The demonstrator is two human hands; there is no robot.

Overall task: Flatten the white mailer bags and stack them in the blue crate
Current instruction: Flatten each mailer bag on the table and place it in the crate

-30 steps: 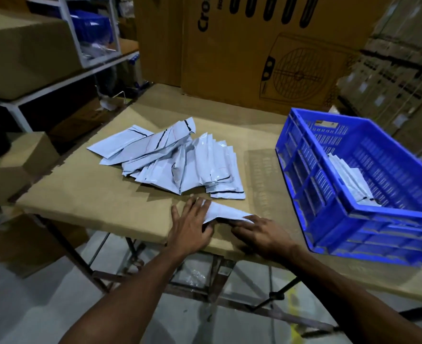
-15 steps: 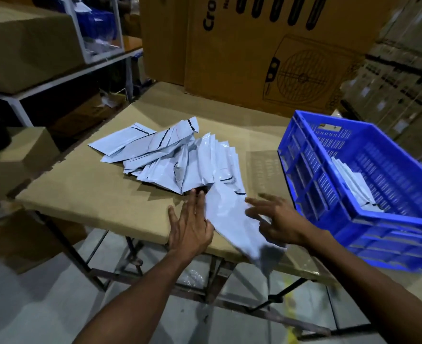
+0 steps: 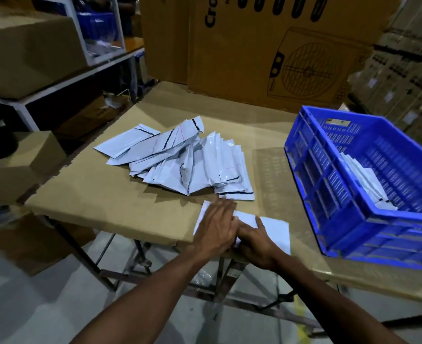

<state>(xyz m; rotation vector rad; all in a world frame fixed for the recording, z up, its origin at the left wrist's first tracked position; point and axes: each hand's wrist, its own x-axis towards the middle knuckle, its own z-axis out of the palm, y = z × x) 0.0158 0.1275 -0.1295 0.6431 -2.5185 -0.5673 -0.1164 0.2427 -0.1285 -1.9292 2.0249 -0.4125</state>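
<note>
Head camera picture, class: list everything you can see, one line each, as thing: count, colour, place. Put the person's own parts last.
Mailer bag being flattened: one, white, near table edge, under both hands.
Loose mailer bags: a heap, count unclear, white with black strips, table centre.
Stacked mailer bags: several, white, inside the crate.
Blue crate: one, blue, right side of table.
Table: one, cardboard-brown top, metal legs.
Large carton: one, brown with a printed fan, behind the table.
Small box: one, brown, left of table.
Shelf: one, white frame, far left, carrying a brown box.
Left hand: flat, presses on the bag.
Right hand: flat, presses on the bag beside it.
</note>
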